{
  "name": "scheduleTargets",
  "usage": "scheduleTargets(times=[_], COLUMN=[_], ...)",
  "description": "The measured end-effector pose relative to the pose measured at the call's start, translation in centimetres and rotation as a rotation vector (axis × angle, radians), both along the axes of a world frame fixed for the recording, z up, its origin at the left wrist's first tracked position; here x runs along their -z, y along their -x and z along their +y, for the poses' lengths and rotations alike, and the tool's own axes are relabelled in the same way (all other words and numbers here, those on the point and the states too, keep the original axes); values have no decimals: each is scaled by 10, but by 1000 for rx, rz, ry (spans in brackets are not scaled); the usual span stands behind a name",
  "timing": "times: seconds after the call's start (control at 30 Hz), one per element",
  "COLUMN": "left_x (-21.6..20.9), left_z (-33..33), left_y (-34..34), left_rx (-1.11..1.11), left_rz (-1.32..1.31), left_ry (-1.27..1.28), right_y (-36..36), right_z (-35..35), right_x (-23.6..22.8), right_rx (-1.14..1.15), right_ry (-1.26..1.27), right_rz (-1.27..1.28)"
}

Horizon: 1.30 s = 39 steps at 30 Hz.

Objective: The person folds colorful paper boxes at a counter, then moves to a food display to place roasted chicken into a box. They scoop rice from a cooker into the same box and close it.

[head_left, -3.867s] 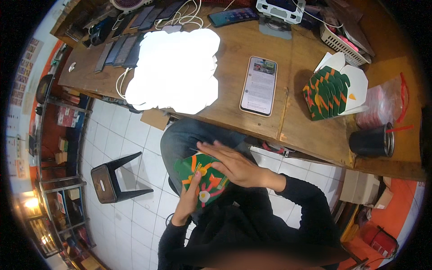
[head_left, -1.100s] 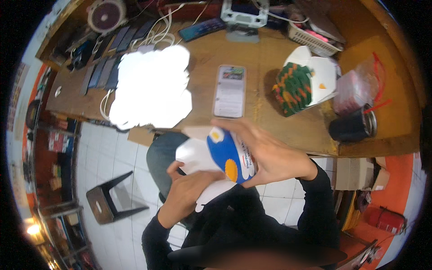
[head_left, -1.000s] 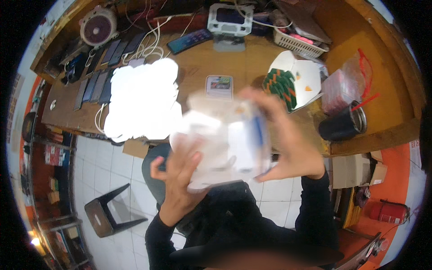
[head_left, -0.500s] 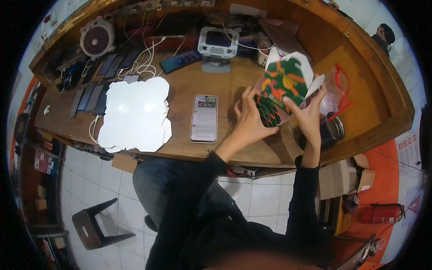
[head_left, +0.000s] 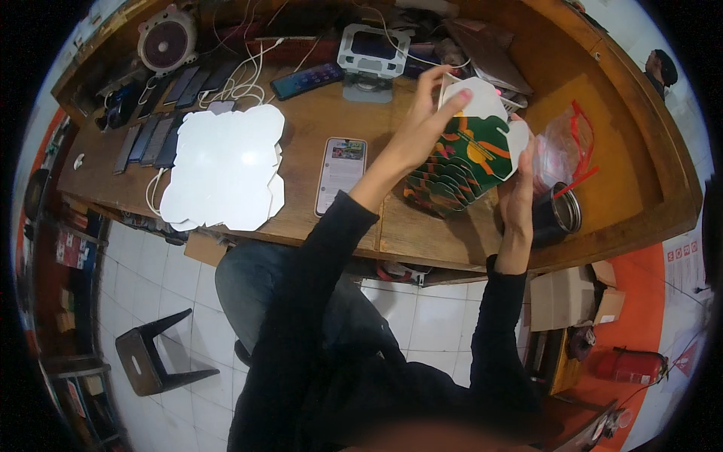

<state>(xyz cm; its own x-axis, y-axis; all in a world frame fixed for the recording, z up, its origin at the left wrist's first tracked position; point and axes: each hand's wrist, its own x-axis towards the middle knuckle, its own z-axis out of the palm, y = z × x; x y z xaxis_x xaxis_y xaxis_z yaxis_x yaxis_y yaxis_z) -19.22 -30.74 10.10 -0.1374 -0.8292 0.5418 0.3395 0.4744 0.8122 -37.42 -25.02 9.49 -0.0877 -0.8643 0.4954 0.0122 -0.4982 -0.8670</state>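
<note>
A green folded-card food box (head_left: 473, 151) with an orange and yellow pattern and white upper flaps stands on the right half of the desk, between my two hands. Layered green edges of more such boxes (head_left: 438, 188) show below it, nested one in another. My left hand (head_left: 423, 126) pinches the box's upper rim, thumb on a white flap and fingers over the far side. Against the box's right side lies my right hand (head_left: 518, 192), its fingers reaching up behind a flap and partly hidden.
A pile of flat white card sheets (head_left: 222, 169) lies left of a lit phone (head_left: 343, 169). Several phones (head_left: 154, 139), cables and a small fan (head_left: 167, 41) fill the far left. A dark tumbler (head_left: 556, 215) and a plastic bag (head_left: 561, 151) stand close by my right hand.
My left hand has gone from the lower left side of the box up to its top flap. My right hand has slid down its right side, thumb off the front. The view has shifted slightly.
</note>
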Motion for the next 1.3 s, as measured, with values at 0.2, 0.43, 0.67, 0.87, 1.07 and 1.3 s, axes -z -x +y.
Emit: scheduleTargets(times=[0.2,0.43,0.67,0.87,1.07,1.3], left_x=[10,18,31,38,39,80], left_z=[27,54,49,49,52,73], left_y=[3,16,11,16,9,-107], left_rx=[-327,-427,-217,-159,94,-259], left_rz=[-292,-265,-100,-68,84,-383], left_ry=[210,187,114,59,-22,187], right_y=[-15,-26,-37,-41,-44,-41], right_z=[7,11,28,28,37,46], right_x=[8,27,16,20,19,31], right_rx=[-53,-52,84,198,240,744], right_ry=[-60,-137,-279,-259,-211,339], right_rz=[-287,-478,-501,-493,-472,-36])
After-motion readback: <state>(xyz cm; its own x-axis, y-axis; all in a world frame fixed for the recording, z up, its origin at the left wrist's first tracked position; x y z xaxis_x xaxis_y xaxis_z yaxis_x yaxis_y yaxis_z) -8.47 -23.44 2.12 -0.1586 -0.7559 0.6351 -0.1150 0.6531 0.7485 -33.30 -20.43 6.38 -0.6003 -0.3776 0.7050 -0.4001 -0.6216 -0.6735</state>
